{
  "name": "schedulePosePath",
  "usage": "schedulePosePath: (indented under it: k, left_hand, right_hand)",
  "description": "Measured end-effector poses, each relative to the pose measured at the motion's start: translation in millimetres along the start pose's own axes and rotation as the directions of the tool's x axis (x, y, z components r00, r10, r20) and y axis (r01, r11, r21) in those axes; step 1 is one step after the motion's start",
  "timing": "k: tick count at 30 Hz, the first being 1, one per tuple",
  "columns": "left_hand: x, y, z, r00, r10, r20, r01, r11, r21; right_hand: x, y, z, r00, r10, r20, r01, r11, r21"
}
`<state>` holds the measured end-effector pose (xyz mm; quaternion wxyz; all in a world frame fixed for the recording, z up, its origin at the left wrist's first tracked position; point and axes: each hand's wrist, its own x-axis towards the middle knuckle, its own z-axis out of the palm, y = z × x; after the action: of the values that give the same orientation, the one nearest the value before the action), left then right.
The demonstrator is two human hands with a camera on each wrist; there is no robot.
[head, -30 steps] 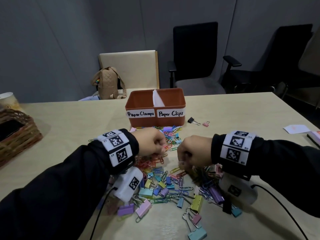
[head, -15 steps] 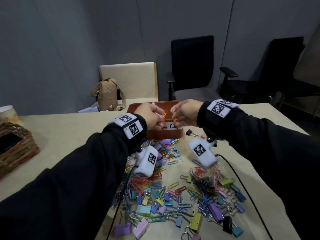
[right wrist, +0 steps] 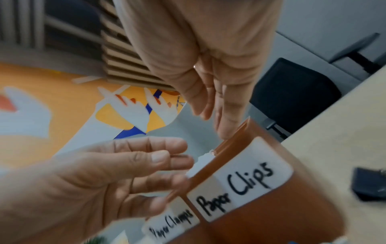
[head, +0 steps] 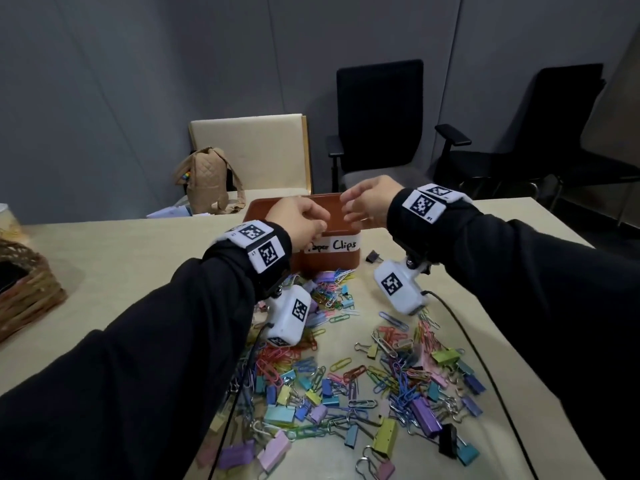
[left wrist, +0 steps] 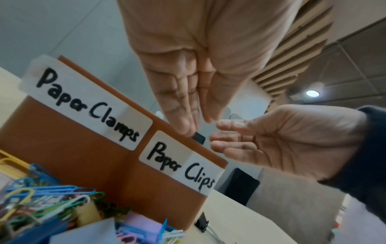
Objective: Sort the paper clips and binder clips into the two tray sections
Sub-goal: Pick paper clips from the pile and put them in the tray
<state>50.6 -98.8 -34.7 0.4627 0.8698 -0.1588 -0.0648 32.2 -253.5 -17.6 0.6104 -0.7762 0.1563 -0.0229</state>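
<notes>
Where the pale bench (head: pixel 467 237) runs back toward a grey wall, a cream chair (head: pixel 252 147) carrying a tan quilted backpack (head: pixel 207 181) stands behind it, with two black office chairs (head: pixel 381 119) to the right and a wicker basket (head: pixel 24 289) at the left edge. A loose heap of coloured paper clips (head: pixel 277 365) and pastel binder clips (head: pixel 422 414) covers the near middle of the bench, and one black binder clip (head: pixel 373 257) lies alone just right of the tray. The brown tray (head: pixel 332 261) sits at the far side of the heap, its front labelled "Paper Clamps" (left wrist: pixel 87 107) on the left section and "Paper Clips" (left wrist: pixel 181 166) on the right. From the head view the left label and the tray's inside are hidden behind the wrists, so what lies in either section cannot be told; the right wrist picture is blurred. Both hands hang above the tray's near rim, fingertips close together but apart. The left hand (head: pixel 301 223) has its fingers straight and lying side by side, holding nothing visible. The right hand (head: pixel 367 202) is loosely spread, palm showing, also without anything visible in it.
</notes>
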Motion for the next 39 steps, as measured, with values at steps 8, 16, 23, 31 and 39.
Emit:
schedulePosePath:
  k: [8,16,23,31,39]
  left_hand:
    - [-39,2,31,0.915,0.151,0.375,-0.293,0.887,0.358]
    - [-56,7,78,0.784,0.148,0.603,-0.521,0.686,0.509]
    - [-57,10,93,0.714,0.089,0.694,-0.617,0.549,0.564]
    - [-58,0,84,0.749,0.037,0.662,-0.562,0.564,0.605]
    - [-62,-14,73,0.766,-0.023,0.642,-0.486,0.632,0.603]
  right_hand:
    - [-53,48,-42,0.916,0.082,0.393,0.276,0.582,-0.765]
    - [-73,88,-71,0.836,0.238,0.495,0.459,0.191,-0.868]
    - [-78,100,-79,0.804,0.146,0.576,0.532,0.255,-0.807]
    - [-81,110,-79,0.773,-0.001,0.634,0.605,0.302,-0.737]
    - [-83,110,-72,0.816,0.067,0.574,0.533,0.296,-0.793]
